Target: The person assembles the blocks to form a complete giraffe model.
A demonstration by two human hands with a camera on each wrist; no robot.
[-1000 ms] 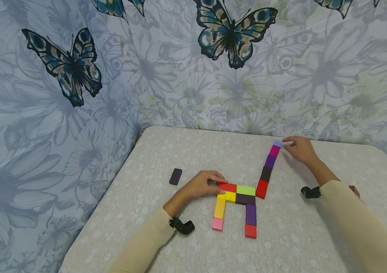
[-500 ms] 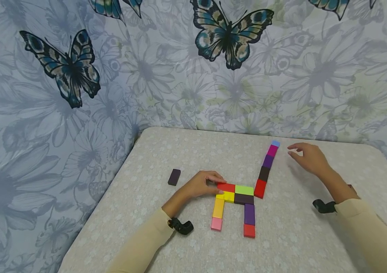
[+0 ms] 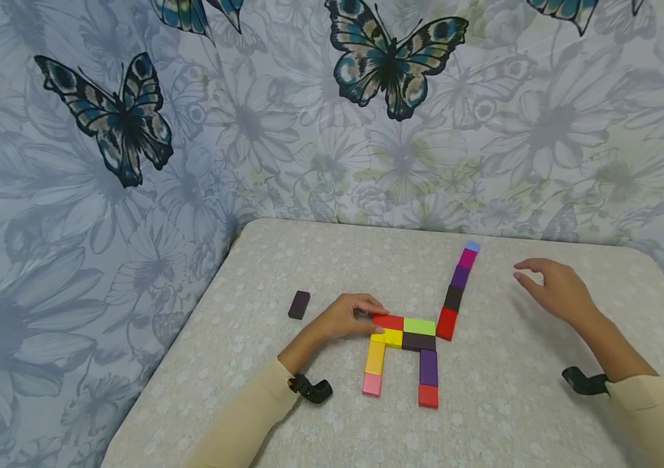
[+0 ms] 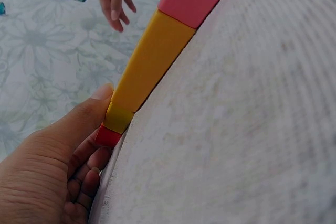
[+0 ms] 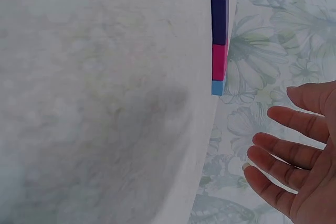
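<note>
At the left end of a flat figure of colored blocks, my left hand [image 3: 346, 316] holds a red block [image 3: 389, 322] and a yellow block [image 3: 393, 337] between thumb and fingers. A lime green block [image 3: 419, 326] and a dark block [image 3: 419, 341] lie beside them. Two short legs extend toward me, one orange [image 3: 375, 357] and pink, the other purple [image 3: 428, 368] and red. From the right end a slanted row runs away to a light blue block [image 3: 473, 246]. My right hand [image 3: 562, 289] hovers right of that row, fingers apart, holding nothing.
A single dark block [image 3: 299, 304] lies apart, left of the figure. The pale patterned table [image 3: 261, 260] meets a wall covering [image 3: 308, 149] with flowers and butterflies at the back and left.
My right hand has drawn away from the light blue block, to the right and toward me. My left hand has kept its place on the blocks.
</note>
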